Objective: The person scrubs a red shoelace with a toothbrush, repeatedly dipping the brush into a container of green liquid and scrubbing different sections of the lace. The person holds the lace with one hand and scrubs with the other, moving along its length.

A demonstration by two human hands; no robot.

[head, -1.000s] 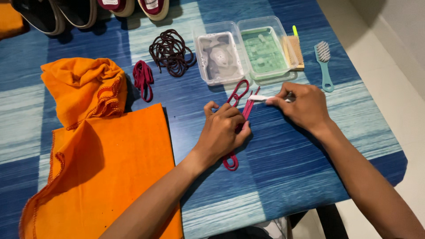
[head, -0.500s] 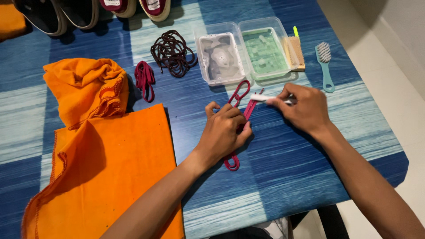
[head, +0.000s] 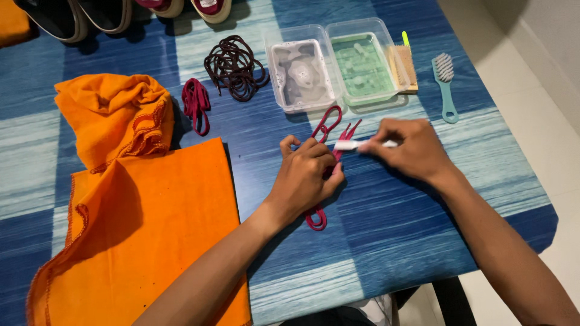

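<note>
Centre frame: my left hand (head: 307, 175) presses the maroon shoelace (head: 329, 130) flat, steadying it. My right hand (head: 414, 150) pinches a small white brush (head: 356, 145) against the lace.

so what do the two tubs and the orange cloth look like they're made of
Two tubs: clear, glossy plastic by the look, since the liquid inside shows through the walls. Orange cloth: soft matte woven fabric, probably cotton or microfibre; it drapes, creases, and has a stitched hem.

Orange cloths (head: 145, 241) left – dark lace pile (head: 234, 66), 2 plastic tubs (head: 329, 63), teal brush (head: 446, 87) – shoes (head: 121, 12) at far edge.
</note>
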